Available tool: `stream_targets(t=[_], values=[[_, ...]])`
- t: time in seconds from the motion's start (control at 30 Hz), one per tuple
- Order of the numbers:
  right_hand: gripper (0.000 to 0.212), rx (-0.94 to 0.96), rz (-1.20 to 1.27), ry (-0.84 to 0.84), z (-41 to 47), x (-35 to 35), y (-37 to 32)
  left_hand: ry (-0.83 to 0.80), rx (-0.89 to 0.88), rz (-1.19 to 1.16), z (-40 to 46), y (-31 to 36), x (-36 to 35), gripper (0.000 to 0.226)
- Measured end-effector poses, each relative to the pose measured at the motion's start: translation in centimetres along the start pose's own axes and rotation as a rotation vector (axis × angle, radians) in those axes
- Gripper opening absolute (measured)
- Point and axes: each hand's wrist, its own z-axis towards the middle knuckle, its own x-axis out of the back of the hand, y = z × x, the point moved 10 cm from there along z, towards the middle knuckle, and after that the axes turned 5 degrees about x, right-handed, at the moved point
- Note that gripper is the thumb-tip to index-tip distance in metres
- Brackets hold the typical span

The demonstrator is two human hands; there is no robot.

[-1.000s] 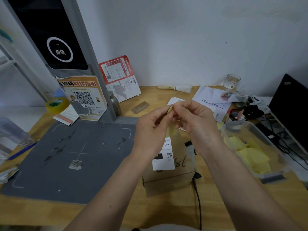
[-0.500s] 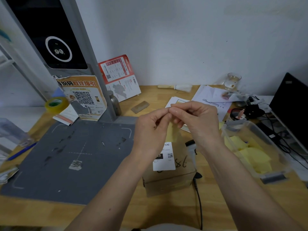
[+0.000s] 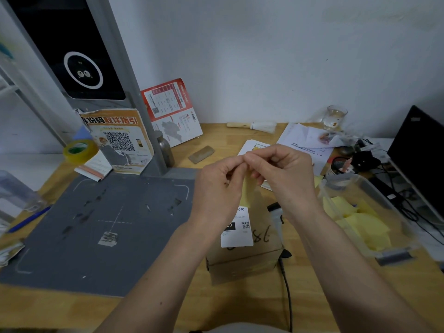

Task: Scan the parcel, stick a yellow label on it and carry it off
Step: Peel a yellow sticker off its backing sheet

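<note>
Parcel pickup or courier station desk: a wooden surface (image 3: 240, 306) holds a grey scanning mat (image 3: 101, 227) under a scanner post with a black camera panel (image 3: 79, 56), and a QR-code pickup poster (image 3: 117, 140) leans far left. A cardboard parcel (image 3: 245, 255) with a shipping label (image 3: 236, 230), tape roll (image 3: 80, 150), clear bin of yellow labels (image 3: 367, 217), a corded handheld scanner (image 3: 276, 215) and a laptop (image 3: 420, 159) on the right also fit it.

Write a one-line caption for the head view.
Both hands, left hand and right hand, pinch a yellow label above the cardboard parcel on the desk.
</note>
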Motion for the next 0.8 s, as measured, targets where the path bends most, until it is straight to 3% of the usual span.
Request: stream_targets(t=[0.17, 0.63, 0.8], values=[[0.001, -0.011, -0.007, -0.005, -0.02, -0.1, 0.12, 0.015, 0.031, -0.017, 0.05, -0.37, 0.25, 0.019], [0.016, 0.063, -0.101, -0.006, 0.01, -0.34, -0.58, 0.023, 0.074, -0.058, 0.26, -0.8, 0.46, 0.018], [0.007, 0.057, -0.077, 0.015, -0.15, -0.26, -0.6, 0.041, 0.004, 0.0, -0.03, -0.03, 0.55, 0.019]])
